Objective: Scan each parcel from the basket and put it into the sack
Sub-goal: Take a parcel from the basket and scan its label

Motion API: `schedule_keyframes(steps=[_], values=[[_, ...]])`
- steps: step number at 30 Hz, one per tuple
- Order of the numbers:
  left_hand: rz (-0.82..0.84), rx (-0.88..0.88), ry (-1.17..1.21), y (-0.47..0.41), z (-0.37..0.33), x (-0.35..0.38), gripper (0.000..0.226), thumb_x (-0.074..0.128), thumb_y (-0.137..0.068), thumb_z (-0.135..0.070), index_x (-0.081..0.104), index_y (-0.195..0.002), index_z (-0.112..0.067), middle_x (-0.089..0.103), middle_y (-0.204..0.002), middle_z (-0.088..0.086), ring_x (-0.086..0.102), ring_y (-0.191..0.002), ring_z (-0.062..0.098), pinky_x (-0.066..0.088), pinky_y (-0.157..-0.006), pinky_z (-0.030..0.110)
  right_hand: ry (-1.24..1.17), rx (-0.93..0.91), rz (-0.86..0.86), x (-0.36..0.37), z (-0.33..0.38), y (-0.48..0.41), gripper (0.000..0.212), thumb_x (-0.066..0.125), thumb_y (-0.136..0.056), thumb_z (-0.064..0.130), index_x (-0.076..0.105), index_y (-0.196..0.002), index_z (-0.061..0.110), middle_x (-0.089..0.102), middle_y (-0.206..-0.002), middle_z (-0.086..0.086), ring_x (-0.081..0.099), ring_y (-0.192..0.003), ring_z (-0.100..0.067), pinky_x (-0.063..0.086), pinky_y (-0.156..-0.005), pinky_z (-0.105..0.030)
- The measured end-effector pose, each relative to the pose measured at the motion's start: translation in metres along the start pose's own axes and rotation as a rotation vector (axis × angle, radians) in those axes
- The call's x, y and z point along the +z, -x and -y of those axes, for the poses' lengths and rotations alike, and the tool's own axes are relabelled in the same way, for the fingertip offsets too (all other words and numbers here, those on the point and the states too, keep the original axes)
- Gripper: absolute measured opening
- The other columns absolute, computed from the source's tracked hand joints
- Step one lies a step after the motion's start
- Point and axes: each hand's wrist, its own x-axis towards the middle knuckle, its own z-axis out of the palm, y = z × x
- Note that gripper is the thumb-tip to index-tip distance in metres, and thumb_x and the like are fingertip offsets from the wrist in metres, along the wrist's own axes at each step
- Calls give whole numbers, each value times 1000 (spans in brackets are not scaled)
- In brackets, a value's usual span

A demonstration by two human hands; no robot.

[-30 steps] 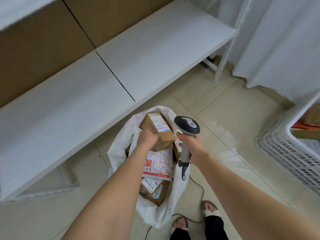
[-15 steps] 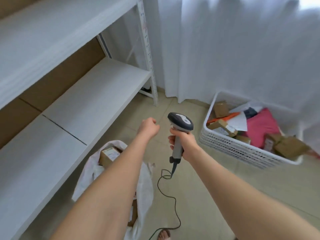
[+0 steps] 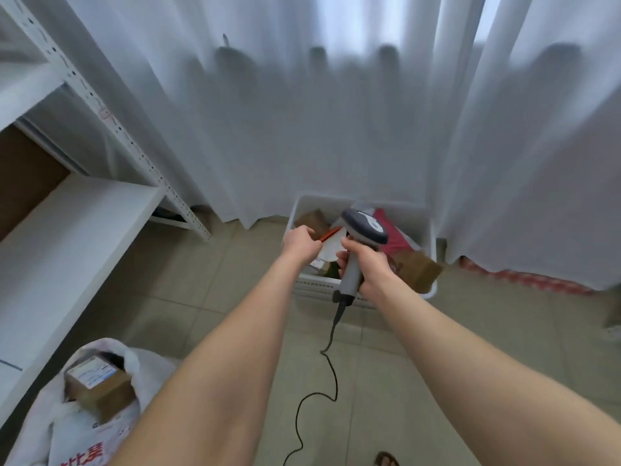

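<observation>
Now we have swung from the sack (image 3: pixel 40 418), lower left, box (image 3: pixel 99 386) dropped inside, to the basket (image 3: pixel 317 284) at centre: right hand (image 3: pixel 369 269) clamps the scanner (image 3: pixel 364 227); left hand (image 3: pixel 300 245) curls over parcels (image 3: pixel 418 269), perhaps gripping one; we cannot tell.

Daylight is coming through the white curtain (image 3: pixel 302 129) from behind and is glowing brightest in two strips at its top, where highlights are clipping toward white. Dark, blurred silhouettes are showing through the curtain's upper half, probably things standing behind it. Below the curtain, the floor (image 3: pixel 218 297) is lying in soft, even light with only faint shadows. The whole frame is smearing slightly with motion. At the curtain's foot, the basket (image 3: pixel 316 284) and the left hand (image 3: pixel 299 245) are reading soft, while the scanner (image 3: pixel 364 227) is reading a little crisper. Left of the curtain, the shelf upright (image 3: pixel 112 119) is bowing under wide-angle distortion.
</observation>
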Motion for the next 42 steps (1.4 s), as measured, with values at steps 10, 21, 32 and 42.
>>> schedule_keyframes(steps=[10,21,32,42], values=[[118,46,-55,-87,-85,90,46,57,-92,-21,50,-136,-13,51,-138,8,50,-124,25,44,-101,35,-49,79,-136,-93,62,-109,16,74,-85,20,67,-92,8,67,-72,-4,62,-63,-15,53,-65,-29],[321,11,-150,-264,-119,205,41,53,-93,-20,51,-132,-5,57,-121,9,54,-111,24,46,-88,32,-86,189,-323,-152,93,-307,17,68,-90,14,62,-76,7,61,-50,-1,55,-44,-10,46,-57,-27],[566,-211,2,-316,-104,357,39,52,-95,-24,55,-122,4,58,-126,21,55,-115,35,46,-92,38,204,310,-543,-254,35,-436,52,71,-76,5,56,-125,-1,62,-111,-17,56,-93,-28,46,-78,-37],[760,-738,448,-306,-96,433,76,46,-90,-62,33,-144,-9,42,-144,18,45,-127,40,45,-98,52,228,391,-422,-288,2,-472,37,71,-74,5,65,-109,-1,66,-91,-17,63,-86,-32,54,-89,-46]])
